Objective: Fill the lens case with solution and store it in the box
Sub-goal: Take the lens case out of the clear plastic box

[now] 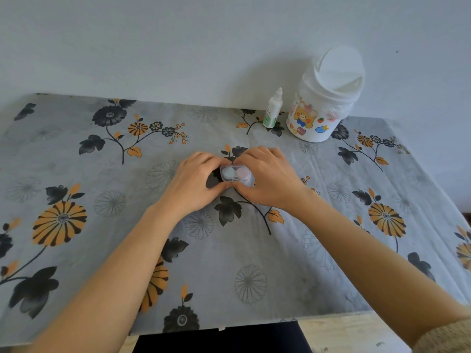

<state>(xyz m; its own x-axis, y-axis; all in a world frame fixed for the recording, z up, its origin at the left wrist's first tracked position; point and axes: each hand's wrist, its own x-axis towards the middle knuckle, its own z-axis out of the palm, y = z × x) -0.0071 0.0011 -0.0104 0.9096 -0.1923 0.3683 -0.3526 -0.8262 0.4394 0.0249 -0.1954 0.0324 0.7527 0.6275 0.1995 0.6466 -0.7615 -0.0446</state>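
A small clear plastic box point(235, 167) sits at the middle of the table, and through its lid I see the lens case point(236, 172) with one pale blue cap and one pink cap. My left hand point(197, 183) grips the box from its left side, fingers curled over the far edge and thumb at the near edge. My right hand point(267, 177) grips it from the right the same way. A small white solution bottle point(272, 109) with a green label stands upright at the back, apart from both hands.
A white lidded bin point(323, 98) with cartoon stickers stands right of the bottle, close to the wall. The table point(102, 250) wears a grey floral cloth; its near edge runs along the bottom and its right edge slants down the right side.
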